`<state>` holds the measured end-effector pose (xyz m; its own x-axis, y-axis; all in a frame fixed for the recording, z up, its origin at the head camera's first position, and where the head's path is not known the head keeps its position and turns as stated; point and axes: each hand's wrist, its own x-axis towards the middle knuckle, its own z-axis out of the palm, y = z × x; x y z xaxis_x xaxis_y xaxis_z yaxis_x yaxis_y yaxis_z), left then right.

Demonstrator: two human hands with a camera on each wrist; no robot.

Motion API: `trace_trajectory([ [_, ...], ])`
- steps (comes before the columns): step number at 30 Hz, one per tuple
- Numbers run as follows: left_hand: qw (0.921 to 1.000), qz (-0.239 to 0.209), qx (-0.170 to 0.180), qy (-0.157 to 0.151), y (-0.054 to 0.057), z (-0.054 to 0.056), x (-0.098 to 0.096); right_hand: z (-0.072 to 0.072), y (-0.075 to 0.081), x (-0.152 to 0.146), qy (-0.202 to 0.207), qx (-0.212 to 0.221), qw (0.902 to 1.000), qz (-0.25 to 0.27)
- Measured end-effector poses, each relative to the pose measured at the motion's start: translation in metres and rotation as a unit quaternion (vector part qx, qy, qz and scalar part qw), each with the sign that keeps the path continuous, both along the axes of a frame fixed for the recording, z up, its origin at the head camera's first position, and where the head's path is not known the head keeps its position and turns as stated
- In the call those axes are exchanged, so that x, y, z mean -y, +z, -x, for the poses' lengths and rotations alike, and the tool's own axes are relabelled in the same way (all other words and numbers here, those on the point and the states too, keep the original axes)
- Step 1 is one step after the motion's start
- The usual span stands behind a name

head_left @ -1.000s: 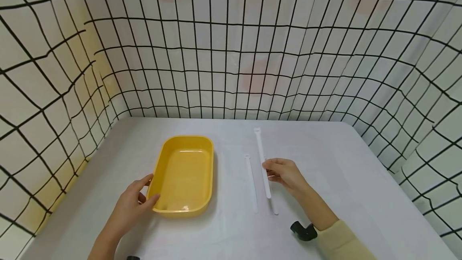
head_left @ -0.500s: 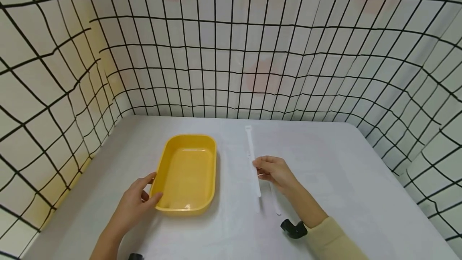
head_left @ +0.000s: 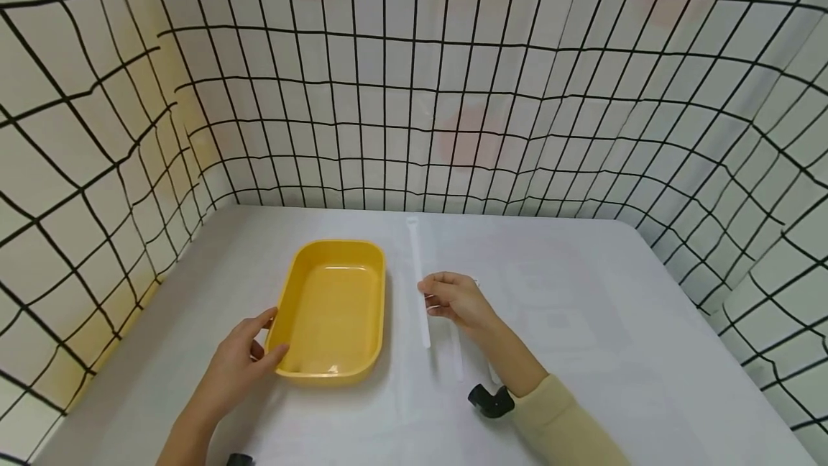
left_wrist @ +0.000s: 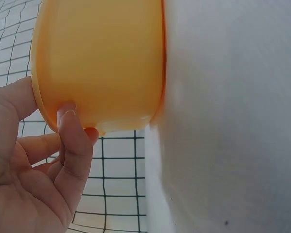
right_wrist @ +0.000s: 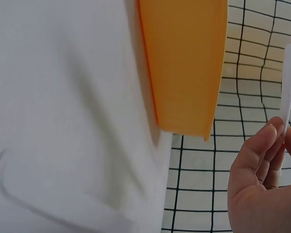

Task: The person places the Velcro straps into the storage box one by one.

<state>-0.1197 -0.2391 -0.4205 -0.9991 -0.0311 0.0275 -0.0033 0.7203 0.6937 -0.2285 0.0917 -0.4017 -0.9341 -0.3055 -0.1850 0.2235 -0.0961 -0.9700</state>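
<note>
My left hand (head_left: 241,358) grips the near left corner of a yellow rectangular tray (head_left: 383,300), thumb over the rim. In the left wrist view its curled fingers (left_wrist: 73,145) lie against the tray's outer wall. To the right of the tray, my right hand (head_left: 458,299) pinches a long thin white stick (head_left: 416,254) about its middle. The stick has a slightly wider far end and is raised over the table, casting a shadow. Its rounded near end shows in the right wrist view, above the pinching fingertips (right_wrist: 267,138). Inside, the tray holds nothing.
A second thin white stick (head_left: 456,358) lies on the white table (head_left: 582,308), partly behind my right hand. The right forearm mostly hides a third. Black wrist devices (head_left: 491,401) sit on both wrists. Black mesh (head_left: 414,92) rises at the back and sides.
My right hand has moved left with the white stick, nearer the tray, passing over the second stick. The left hand keeps its grip on the tray, which has stayed in place.
</note>
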Motion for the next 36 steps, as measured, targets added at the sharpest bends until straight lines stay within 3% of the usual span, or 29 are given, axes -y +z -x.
trace_trajectory([
  [14, 1.0000, -0.004, -0.005, -0.003, 0.000, -0.001, 0.001, -0.005, 0.003, 0.027, 0.027, 0.000, 0.9989, 0.037],
  [36, 0.9994, -0.017, -0.028, -0.008, 0.000, 0.000, 0.001, -0.007, 0.007, 0.079, 0.052, 0.014, 0.9971, 0.053],
])
